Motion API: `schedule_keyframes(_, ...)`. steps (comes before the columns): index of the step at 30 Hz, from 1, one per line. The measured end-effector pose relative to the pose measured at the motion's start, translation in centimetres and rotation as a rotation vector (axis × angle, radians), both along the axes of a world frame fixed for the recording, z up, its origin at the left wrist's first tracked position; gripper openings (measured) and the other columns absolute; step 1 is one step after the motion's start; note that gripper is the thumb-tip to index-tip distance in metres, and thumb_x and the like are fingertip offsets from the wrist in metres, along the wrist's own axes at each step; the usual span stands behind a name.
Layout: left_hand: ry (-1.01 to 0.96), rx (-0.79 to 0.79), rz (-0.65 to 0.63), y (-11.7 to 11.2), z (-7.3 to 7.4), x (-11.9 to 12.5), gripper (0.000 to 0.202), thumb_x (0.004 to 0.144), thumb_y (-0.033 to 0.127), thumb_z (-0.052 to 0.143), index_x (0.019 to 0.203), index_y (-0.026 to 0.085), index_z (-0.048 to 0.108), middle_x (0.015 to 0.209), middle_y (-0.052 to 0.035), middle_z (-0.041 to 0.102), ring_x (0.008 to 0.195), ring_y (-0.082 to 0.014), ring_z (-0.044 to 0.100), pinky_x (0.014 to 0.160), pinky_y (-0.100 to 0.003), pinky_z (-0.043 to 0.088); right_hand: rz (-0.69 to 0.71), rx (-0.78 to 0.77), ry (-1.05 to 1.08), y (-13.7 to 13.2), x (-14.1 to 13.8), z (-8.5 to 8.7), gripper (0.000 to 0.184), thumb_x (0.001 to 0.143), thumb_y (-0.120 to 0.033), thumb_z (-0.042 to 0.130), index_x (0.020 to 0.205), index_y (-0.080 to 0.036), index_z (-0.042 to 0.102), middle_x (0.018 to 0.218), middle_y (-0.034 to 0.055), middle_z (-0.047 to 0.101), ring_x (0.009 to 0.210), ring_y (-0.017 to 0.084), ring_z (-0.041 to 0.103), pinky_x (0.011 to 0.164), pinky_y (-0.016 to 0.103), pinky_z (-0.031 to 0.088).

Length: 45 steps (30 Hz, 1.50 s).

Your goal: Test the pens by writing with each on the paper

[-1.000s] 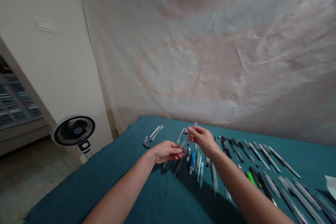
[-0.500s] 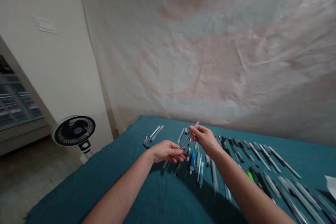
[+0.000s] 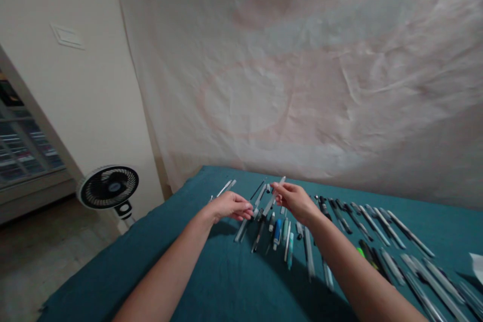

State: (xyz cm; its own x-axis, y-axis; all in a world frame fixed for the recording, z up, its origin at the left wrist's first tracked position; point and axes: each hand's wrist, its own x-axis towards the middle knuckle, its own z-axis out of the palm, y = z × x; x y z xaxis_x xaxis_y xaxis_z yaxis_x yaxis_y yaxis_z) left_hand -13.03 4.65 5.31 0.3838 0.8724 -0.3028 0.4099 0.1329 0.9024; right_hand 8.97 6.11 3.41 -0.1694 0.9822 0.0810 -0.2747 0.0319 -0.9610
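Note:
My right hand [image 3: 292, 199] pinches a translucent pen barrel [image 3: 270, 202], tilted up and away above the cloth. To its left, my left hand [image 3: 232, 206] is closed at the fingertips. A thin dark rod that looks like a pen refill [image 3: 258, 189] rises from beside those fingertips; their exact grip on it is partly hidden. Below the hands lie a blue pen [image 3: 277, 232], a turquoise pen [image 3: 290, 251] and a dark pen [image 3: 258, 237]. Two light pens [image 3: 227, 187] rest beyond my left hand, partly covered by it.
Several pens [image 3: 377, 226] lie in slanted rows on the teal cloth [image 3: 151, 271] to the right, more of them near the front right corner. A white paper [image 3: 477, 265] sits at the right edge. A fan [image 3: 108, 187] stands left of the table, and a pale sheet [image 3: 320, 100] hangs behind.
My left hand has moved left, away from the pen barrel in my right hand. The thin dark rod now shows beside its fingertips. My right hand has barely moved.

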Motion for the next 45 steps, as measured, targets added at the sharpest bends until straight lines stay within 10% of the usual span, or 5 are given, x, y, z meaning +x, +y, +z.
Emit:
schedule_keyframes(19,-0.068,0.146,-0.029,-1.9,-0.2,3.5,0.026,0.068,0.038,0.062,0.075,0.014,0.069,0.072,-0.0025,0.067,0.068,-0.0161,0.059,0.066,-0.026,0.045,0.171,0.021,-0.102,-1.6,-2.7,-0.7,0.035,0.061,-0.048,0.067,0.062,-0.015,0.055,0.050,-0.0032,0.055,0.044,0.008,0.048,0.049,0.022,0.040)
schedule_keyframes(32,0.320,0.197,0.194,2.1,-2.1,-2.8,0.017,0.067,0.023,0.065,0.054,0.012,0.064,0.046,-0.0017,0.055,0.047,-0.0138,0.052,0.050,-0.025,0.039,0.077,-0.031,-0.053,-1.3,-2.6,-0.5,0.024,0.064,-0.032,0.068,0.078,-0.015,0.060,0.066,-0.0015,0.058,0.050,0.008,0.052,0.050,0.023,0.046)
schedule_keyframes(40,0.558,0.027,0.215,2.4,-4.1,-3.3,0.028,0.086,0.030,0.049,0.108,0.015,0.052,0.108,-0.0067,0.055,0.089,-0.0179,0.057,0.075,-0.037,0.049,0.087,-0.029,-0.091,-1.1,-2.5,-0.9,0.020,0.066,-0.028,0.066,0.079,-0.015,0.060,0.064,-0.0024,0.055,0.051,0.008,0.053,0.052,0.023,0.047)
schedule_keyframes(45,0.625,0.017,0.209,2.5,-3.9,-2.9,0.018,0.076,0.025,0.061,0.086,0.009,0.062,0.084,-0.0064,0.063,0.072,-0.0167,0.061,0.065,-0.031,0.050,0.110,-0.031,-0.127,-0.8,-2.4,-1.2,0.019,0.069,-0.026,0.064,0.081,-0.013,0.058,0.068,-0.0017,0.056,0.052,0.007,0.052,0.052,0.021,0.047)
